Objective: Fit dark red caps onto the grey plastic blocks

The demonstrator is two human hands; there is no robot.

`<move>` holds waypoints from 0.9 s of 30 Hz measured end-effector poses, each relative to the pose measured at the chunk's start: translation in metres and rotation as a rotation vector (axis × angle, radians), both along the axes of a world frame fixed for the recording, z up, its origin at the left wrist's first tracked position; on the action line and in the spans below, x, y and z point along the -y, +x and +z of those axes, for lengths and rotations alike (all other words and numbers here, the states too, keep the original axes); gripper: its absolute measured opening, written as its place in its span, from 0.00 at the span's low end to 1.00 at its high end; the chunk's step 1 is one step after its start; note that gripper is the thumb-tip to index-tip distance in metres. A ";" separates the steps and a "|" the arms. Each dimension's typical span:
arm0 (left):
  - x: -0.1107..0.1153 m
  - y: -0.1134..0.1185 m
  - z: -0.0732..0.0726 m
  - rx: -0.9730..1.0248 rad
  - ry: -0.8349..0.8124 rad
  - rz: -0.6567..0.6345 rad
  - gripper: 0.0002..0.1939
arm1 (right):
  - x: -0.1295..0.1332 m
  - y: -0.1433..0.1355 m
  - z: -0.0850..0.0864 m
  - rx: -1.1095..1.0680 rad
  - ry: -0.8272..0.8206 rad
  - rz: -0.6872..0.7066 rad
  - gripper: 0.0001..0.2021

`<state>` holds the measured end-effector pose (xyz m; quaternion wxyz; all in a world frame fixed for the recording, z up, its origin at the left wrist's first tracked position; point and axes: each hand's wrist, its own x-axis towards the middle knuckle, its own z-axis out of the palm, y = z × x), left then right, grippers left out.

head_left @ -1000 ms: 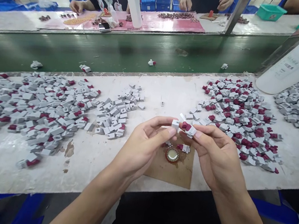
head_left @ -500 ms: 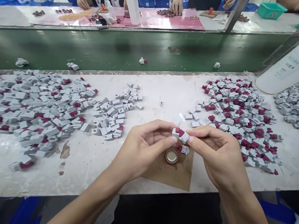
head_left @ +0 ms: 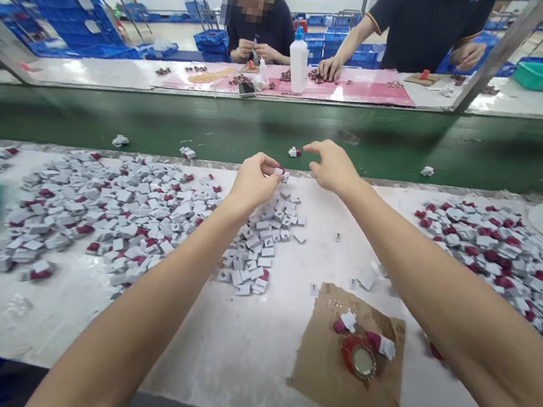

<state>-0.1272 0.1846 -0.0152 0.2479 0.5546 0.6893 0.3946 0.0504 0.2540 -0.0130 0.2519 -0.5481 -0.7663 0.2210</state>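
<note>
Grey and maroon, one block lies just left of our spread right hand. Our left hand pinches another piece.

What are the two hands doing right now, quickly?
Left hand: closed, pinching a grey-and-maroon piece.
Right hand: open, nothing visible in it, fingertips near another piece on the green strip.

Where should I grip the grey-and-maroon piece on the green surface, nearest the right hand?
Probably pinch its grey body, the larger-looking part, from above, on the right hand's side. The piece lies apart from others on the green surface, its maroon end toward that hand. Its finer shape is too small to tell.
</note>
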 end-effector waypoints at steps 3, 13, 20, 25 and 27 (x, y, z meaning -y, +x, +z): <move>-0.039 -0.015 -0.013 0.000 -0.023 0.033 0.10 | -0.055 -0.045 -0.011 0.044 -0.021 0.070 0.17; -0.108 0.001 -0.031 -0.023 -0.143 -0.020 0.09 | -0.055 -0.001 0.008 -0.176 -0.070 -0.094 0.10; -0.020 0.005 0.009 -0.214 -0.126 -0.221 0.16 | 0.075 0.080 0.015 -0.630 -0.377 -0.152 0.10; 0.060 -0.019 0.010 -0.463 -0.075 -0.511 0.18 | 0.162 0.115 0.014 -0.859 -0.558 -0.236 0.14; 0.067 -0.023 0.002 -0.498 -0.054 -0.472 0.14 | 0.187 0.121 0.014 -0.893 -0.573 -0.281 0.18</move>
